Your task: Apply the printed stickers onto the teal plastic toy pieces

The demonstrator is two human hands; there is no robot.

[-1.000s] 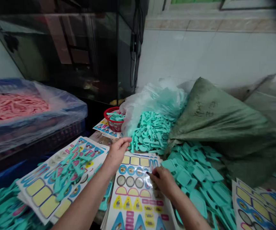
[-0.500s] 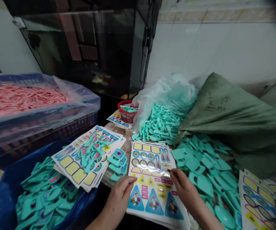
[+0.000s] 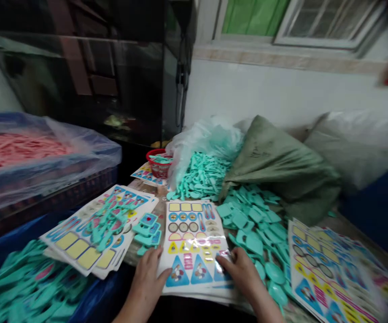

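Observation:
A stack of glossy sticker sheets (image 3: 197, 244) lies in front of me, printed with yellow labels, round dials, thermometers and blue triangles. My left hand (image 3: 147, 280) is at the near left edge, its thumb over the top sheet and the fingers along the side. At the near right edge, my right hand (image 3: 244, 273) is closed on the sheet, thumb on top; its fingertips are partly hidden. Left of the stack sit several turquoise plastic pieces with heart stickers (image 3: 147, 229). Loose turquoise plastic pieces (image 3: 248, 220) are heaped to the right.
More sticker sheets (image 3: 79, 255) bear small turquoise parts at left, above a blue-lined container of turquoise pieces (image 3: 22, 287). Further back stand a red basket (image 3: 159, 169), a clear bag (image 3: 207, 134) and a green sack (image 3: 275, 166). Another sheet pile (image 3: 328, 269) lies right; pink pieces (image 3: 19, 150) fill a crate.
The camera view has tilted up and swung right. My right hand has moved down the sheet's right side towards its near corner; my left hand has also slid lower along the left edge.

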